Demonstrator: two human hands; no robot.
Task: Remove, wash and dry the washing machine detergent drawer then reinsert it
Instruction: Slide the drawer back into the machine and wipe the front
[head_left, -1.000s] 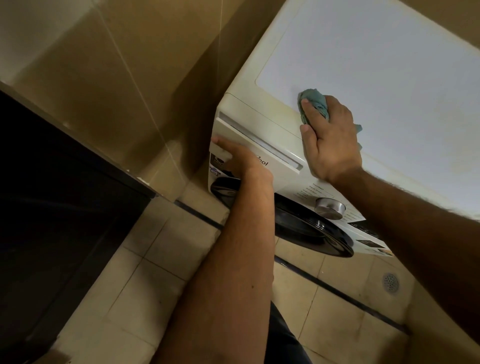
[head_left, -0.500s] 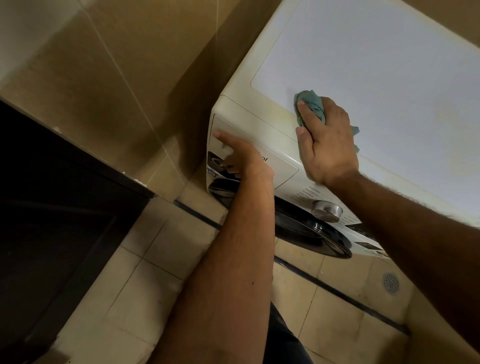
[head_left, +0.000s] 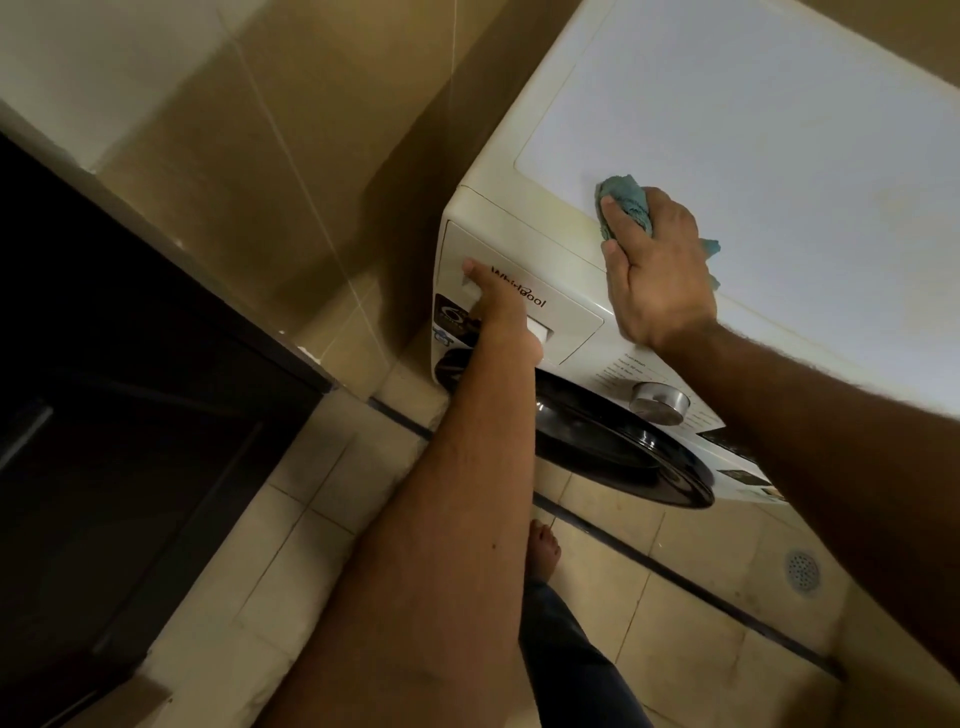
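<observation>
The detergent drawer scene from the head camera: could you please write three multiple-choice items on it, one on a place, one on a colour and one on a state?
1. Where does the cloth lie?
A. On the floor tiles
B. On top of the washing machine, under the right hand
C. Inside the drum

2. What colour is the cloth?
A. Red
B. Yellow
C. Blue-green

3. How does the detergent drawer sit?
A. Pushed in, its front level with the panel
B. Removed and lying on the floor
C. Held up in the right hand

Answers:
1. B: the cloth sticks out from under the right hand's fingers on the machine's top.
2. C: the bunched fabric is teal.
3. A: the drawer front lines up with the panel, with the left hand pressed against it.
</observation>
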